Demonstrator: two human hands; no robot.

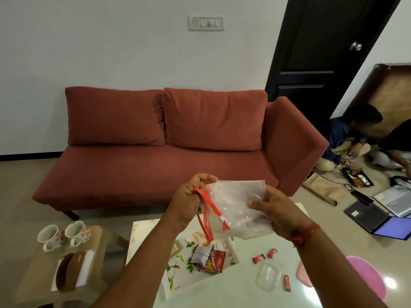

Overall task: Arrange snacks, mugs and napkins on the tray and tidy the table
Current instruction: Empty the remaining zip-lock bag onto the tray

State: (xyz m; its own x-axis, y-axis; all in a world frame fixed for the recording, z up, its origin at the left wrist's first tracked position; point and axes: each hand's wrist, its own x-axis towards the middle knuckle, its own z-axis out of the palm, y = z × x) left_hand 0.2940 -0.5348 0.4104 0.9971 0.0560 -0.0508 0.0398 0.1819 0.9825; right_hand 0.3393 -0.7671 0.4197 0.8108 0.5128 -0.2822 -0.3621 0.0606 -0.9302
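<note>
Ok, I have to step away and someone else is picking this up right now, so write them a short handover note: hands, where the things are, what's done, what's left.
Left hand pinches the red zip strip of the clear zip bag; right hand grips the bag's other side, both held above the table.
Tray on the glass table: snack packets and a white roll lie on it.
Three red candies and a clear container lie loose on the table, off the tray.
Two mugs and the napkin holder stand on the side table.
Left: mugs, napkins and candies onto the tray, bag put away.
</note>
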